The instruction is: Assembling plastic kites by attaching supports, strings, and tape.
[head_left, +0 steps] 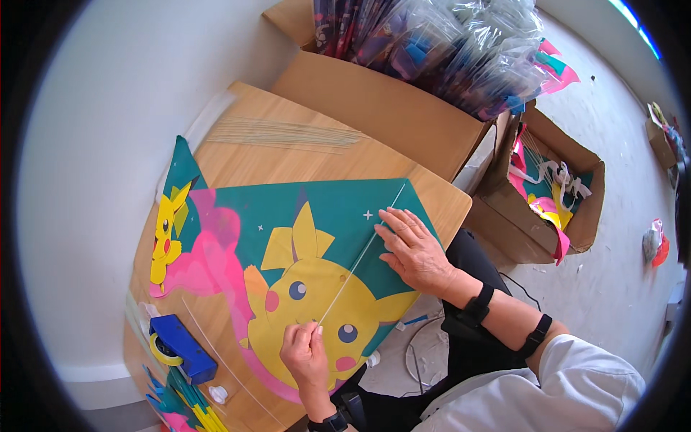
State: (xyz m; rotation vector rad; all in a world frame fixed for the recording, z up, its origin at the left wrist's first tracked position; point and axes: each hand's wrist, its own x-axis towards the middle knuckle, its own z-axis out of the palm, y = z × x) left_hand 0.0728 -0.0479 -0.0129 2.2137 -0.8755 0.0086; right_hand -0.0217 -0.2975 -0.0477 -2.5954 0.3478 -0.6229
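A large kite sheet (302,284), green and pink with a yellow cartoon character, is spread over the wooden table and hangs past its near edge. Across it slants a thin white rod (357,266), reaching the sheet's far corner. My left hand (305,358) pinches the rod's near end between thumb and fingers. Stretched out flat, my right hand (412,250) rests on the green part of the sheet, fingertips close to or touching the rod. A smaller printed yellow figure (165,230) shows on the sheet's left part, which lies against the wall.
Several thin rods (281,133) lie at the table's far side. A blue tape dispenser (193,351) stands near left, beside folded sheets (183,399). Behind the table, a cardboard box (381,90) holds plastic-wrapped packs (432,50). Another carton (497,209) on the right contains sheets and ribbons.
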